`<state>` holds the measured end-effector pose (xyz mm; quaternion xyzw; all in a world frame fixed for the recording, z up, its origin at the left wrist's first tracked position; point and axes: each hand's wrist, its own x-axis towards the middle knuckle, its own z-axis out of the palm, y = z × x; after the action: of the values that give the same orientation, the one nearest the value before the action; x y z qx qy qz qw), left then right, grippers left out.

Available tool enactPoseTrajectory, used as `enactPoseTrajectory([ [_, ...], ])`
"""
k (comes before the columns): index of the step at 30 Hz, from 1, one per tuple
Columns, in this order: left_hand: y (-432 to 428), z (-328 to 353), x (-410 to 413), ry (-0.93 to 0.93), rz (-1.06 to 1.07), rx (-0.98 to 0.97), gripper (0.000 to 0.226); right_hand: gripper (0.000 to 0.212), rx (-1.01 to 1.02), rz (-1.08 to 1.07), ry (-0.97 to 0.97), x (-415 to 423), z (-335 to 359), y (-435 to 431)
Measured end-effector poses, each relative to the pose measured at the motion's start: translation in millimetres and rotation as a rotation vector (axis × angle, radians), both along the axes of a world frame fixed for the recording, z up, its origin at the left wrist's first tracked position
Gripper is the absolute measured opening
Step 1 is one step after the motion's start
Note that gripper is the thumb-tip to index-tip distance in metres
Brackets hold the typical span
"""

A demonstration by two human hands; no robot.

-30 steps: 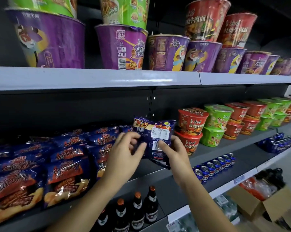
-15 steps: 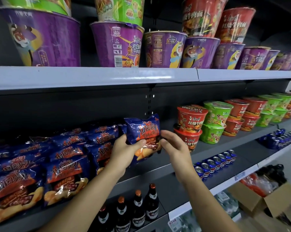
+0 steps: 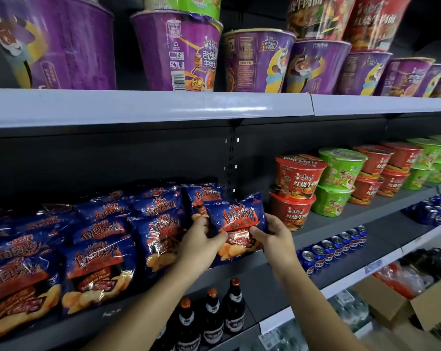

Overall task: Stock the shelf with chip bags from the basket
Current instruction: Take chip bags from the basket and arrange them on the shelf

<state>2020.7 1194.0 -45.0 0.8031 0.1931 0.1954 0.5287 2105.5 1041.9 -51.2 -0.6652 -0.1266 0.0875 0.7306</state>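
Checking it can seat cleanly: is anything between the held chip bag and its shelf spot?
Nothing visible. The left hand and right hand hold the chip bag at the right end of the chip bag row, apart from the red noodle bowls on the shelf.

The chip bag (image 3: 235, 219) sits between the left hand (image 3: 201, 241) and right hand (image 3: 275, 236) at the right end of the stocked bags (image 3: 100, 262) on the middle shelf (image 3: 341, 224). The noodle bowls (image 3: 300, 178) are stacked just to its right. Noodle cups (image 3: 178, 51) line the upper shelf (image 3: 148, 107), bottles (image 3: 211, 315) and cans (image 3: 333, 247) stand below, and what seems a cardboard box (image 3: 396, 300) lies at lower right.
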Motion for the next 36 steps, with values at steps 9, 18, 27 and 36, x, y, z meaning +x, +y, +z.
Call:
enactPoseTrajectory([
  [9, 31, 5, 24, 0.126, 0.116, 0.349, 0.059, 0.033, -0.016, -0.009, -0.001, 42, -21, 46],
  [18, 56, -11, 44, 0.131, 0.163, 0.636, 0.023, 0.035, -0.053, -0.012, -0.029, 69, -44, 99],
  [27, 68, -20, 50, 0.157, 0.144, 0.672, 0.027, 0.034, -0.086, 0.061, -0.023, 78, -53, 116],
  [36, 64, -18, 39, 0.085, 0.090, 0.674, 0.020, 0.038, -0.062, 0.042, 0.004, 70, -39, 102],
])
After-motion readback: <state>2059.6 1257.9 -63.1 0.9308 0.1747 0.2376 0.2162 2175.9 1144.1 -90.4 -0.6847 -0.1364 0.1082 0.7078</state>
